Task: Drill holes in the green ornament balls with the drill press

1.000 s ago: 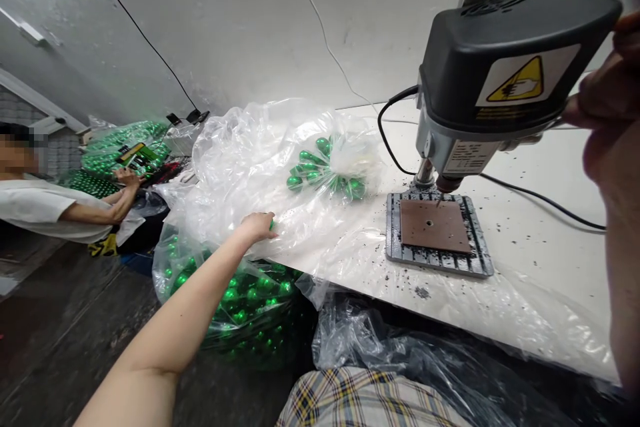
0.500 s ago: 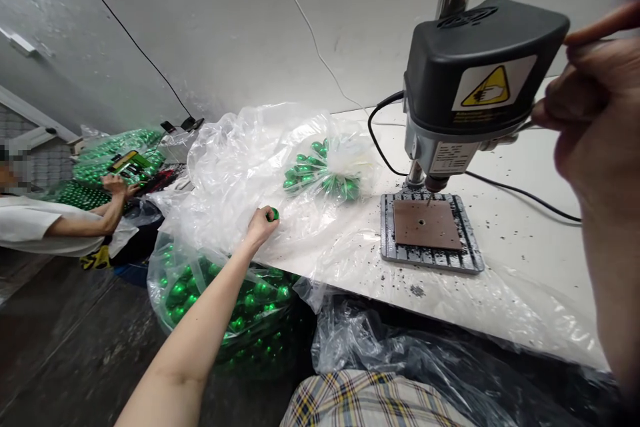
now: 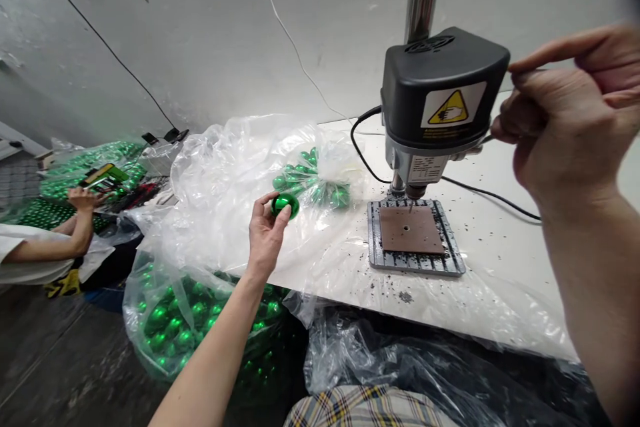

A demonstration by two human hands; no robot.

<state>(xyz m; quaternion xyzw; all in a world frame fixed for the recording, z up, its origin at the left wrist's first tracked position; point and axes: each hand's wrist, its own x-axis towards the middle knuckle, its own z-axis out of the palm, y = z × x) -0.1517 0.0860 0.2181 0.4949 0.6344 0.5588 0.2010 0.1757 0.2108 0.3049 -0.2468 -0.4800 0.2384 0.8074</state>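
Note:
My left hand (image 3: 267,230) is closed on a shiny green bauble (image 3: 286,207), pinched between thumb and fingers above the plastic-covered table. My right hand (image 3: 565,100) is beside the black head of a small drill press (image 3: 445,87). Its fingers curl round the feed lever (image 3: 487,139), mostly hidden by the hand, and its index fingertip touches the housing. Under the drill bit (image 3: 412,206), a brown board (image 3: 415,237) with a small hole lies on the slotted metal base (image 3: 417,263).
Green baubles fill a clear bag (image 3: 185,320) below the table's left edge. More are in a plastic bag (image 3: 313,180) on the table (image 3: 505,267). Dark shavings surround the base. A black cable (image 3: 495,195) runs right. At far left, a co-worker's hand (image 3: 83,199) holds a yellow-green object.
My left hand has turned and lifted slightly, bringing the bauble into fuller view. The camera view has shifted, with the drill press appearing further left. My right hand stays at the lever.

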